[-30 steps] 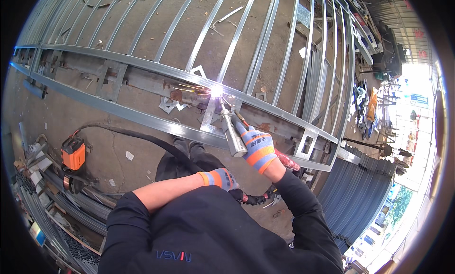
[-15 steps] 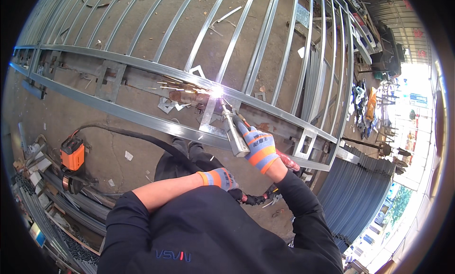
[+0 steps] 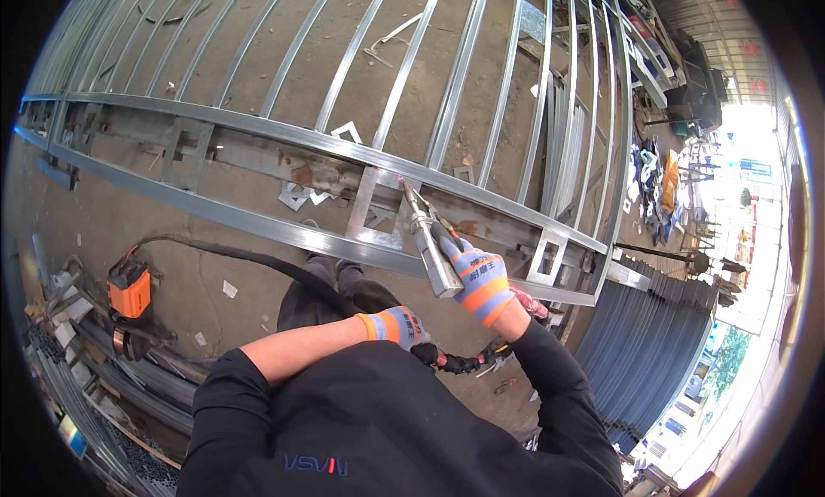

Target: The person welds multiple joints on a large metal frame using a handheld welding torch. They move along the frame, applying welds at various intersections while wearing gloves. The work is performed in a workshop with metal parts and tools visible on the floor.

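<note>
My right hand (image 3: pixel 478 278), in a grey and orange glove, is closed around a welding torch (image 3: pixel 436 261). The torch's tip (image 3: pixel 402 182) glows faintly red just below the long upper rail (image 3: pixel 292 134) of a galvanized steel frame, beside a rectangular metal plate (image 3: pixel 365 201) set between two rails. No arc is burning. Across my body, my gloved left hand (image 3: pixel 397 324) is curled over the black torch cable (image 3: pixel 273 261), which runs beneath it and comes out past its fingers. Its fingertips are partly hidden. The cable's red-wrapped section (image 3: pixel 528 304) shows beyond my right hand.
An orange and black wire feeder (image 3: pixel 129 292) stands on the floor at left, above stacked metal tubes (image 3: pixel 159 381). Grey steel profiles (image 3: pixel 649 351) lie stacked at right. Loose square plates (image 3: pixel 296 195) lie under the frame, whose parallel bars (image 3: pixel 400 76) stretch away from me.
The bright arc and flying sparks have gone out. My right hand has shifted the torch slightly down and right, its tip drawn back from the rail. My left hand stays put.
</note>
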Available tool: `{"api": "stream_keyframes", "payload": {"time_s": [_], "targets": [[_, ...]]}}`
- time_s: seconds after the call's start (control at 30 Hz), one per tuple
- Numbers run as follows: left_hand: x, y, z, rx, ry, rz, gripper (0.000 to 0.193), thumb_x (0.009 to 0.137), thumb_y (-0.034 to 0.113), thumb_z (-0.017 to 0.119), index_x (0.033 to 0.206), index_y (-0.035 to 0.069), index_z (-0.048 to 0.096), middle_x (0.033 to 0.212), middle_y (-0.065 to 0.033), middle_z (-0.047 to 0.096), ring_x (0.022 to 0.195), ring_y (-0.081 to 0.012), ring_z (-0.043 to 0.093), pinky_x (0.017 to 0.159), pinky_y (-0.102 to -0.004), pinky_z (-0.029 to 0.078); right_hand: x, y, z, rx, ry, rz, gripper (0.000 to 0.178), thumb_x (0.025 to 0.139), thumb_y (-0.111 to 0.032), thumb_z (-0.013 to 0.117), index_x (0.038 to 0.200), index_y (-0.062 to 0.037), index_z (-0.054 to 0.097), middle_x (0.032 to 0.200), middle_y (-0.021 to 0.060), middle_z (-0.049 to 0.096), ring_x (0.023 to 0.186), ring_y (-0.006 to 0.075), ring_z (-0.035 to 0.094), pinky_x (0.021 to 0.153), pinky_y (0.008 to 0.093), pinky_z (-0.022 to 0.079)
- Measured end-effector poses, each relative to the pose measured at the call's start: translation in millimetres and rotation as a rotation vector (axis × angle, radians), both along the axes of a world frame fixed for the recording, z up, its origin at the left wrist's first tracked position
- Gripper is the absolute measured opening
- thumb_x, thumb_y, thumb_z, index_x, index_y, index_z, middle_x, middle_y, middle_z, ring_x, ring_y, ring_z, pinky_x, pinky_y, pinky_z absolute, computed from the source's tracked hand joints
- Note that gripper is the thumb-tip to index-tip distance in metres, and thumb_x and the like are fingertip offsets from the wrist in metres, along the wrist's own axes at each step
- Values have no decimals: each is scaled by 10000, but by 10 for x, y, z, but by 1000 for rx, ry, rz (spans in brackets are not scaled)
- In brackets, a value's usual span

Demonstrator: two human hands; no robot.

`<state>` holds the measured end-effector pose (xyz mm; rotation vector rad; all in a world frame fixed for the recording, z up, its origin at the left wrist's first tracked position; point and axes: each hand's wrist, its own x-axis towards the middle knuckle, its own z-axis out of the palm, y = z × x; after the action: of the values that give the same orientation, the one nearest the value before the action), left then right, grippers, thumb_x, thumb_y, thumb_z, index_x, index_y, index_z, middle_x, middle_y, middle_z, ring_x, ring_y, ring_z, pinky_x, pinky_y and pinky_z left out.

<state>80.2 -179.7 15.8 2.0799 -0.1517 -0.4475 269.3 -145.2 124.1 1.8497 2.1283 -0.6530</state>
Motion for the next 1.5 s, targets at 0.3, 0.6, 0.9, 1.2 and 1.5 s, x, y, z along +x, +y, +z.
{"api": "stream_keyframes", "payload": {"time_s": [0.3,0.6,0.9,1.2,1.5], "targets": [[136,-89,-50,-14,6,-46,425,869,412,689,1170,112,686,1017,-151,732,1016,-374,704,845,-473,534,123,-117,-147,-16,-52,-33,804,848,-226,746,1565,-208,382,971,156,719,895,345,741,714,450,590],[149,-91,25,-16,34,-27,448,867,394,693,1206,101,694,1062,-151,744,1050,-370,706,868,-469,537,138,-160,-221,-6,-49,-34,861,827,-243,777,1579,-223,359,987,154,715,893,344,743,735,460,586],[170,-115,-2,-5,37,-56,520,860,454,705,1248,111,660,1026,-155,725,1030,-391,700,843,-495,531,105,-126,-166,1,-53,-40,798,831,-267,770,1538,-206,404,1016,169,708,873,365,741,722,463,586],[177,-130,-5,20,54,-64,500,856,410,710,1257,116,654,1008,-157,726,1020,-390,703,826,-496,531,110,-113,-160,20,-52,-35,709,843,-323,758,1476,-188,468,1034,200,698,824,397,735,682,464,589],[148,-99,22,29,66,-62,487,851,390,720,1252,120,659,1039,-155,726,1040,-381,703,842,-490,535,107,-107,-140,-4,-61,-52,720,852,-293,749,1498,-202,445,1054,197,693,846,388,739,701,470,586]]}}
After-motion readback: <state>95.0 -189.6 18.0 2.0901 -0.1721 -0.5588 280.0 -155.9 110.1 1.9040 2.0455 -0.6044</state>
